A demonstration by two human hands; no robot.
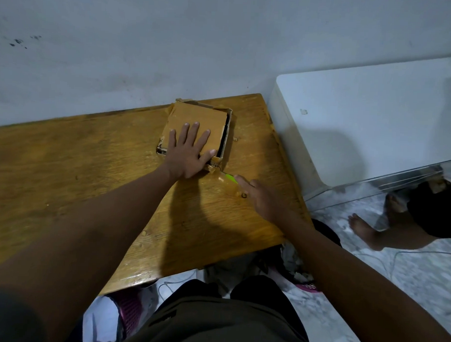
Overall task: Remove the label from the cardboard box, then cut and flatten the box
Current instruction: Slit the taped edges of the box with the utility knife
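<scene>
While left hand (pixel 188 154) lies flat on box (pixel 198 126), right hand (pixel 264 197) grips green cutter (pixel 231 178)

Shallow brown cardboard box (pixel 198 123), flaps torn, flat on table (pixel 66 165)

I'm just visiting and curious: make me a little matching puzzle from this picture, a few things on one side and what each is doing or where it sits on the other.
Things:
1. left hand
2. right hand
3. cardboard box
4. white appliance

States or places:
A. stands beside the wooden table, on its right
B. pressed flat on the box top
C. grips a green-handled cutter at the box's near corner
D. lies at the table's far edge by the wall

Pairs: 1-B, 2-C, 3-D, 4-A
</scene>
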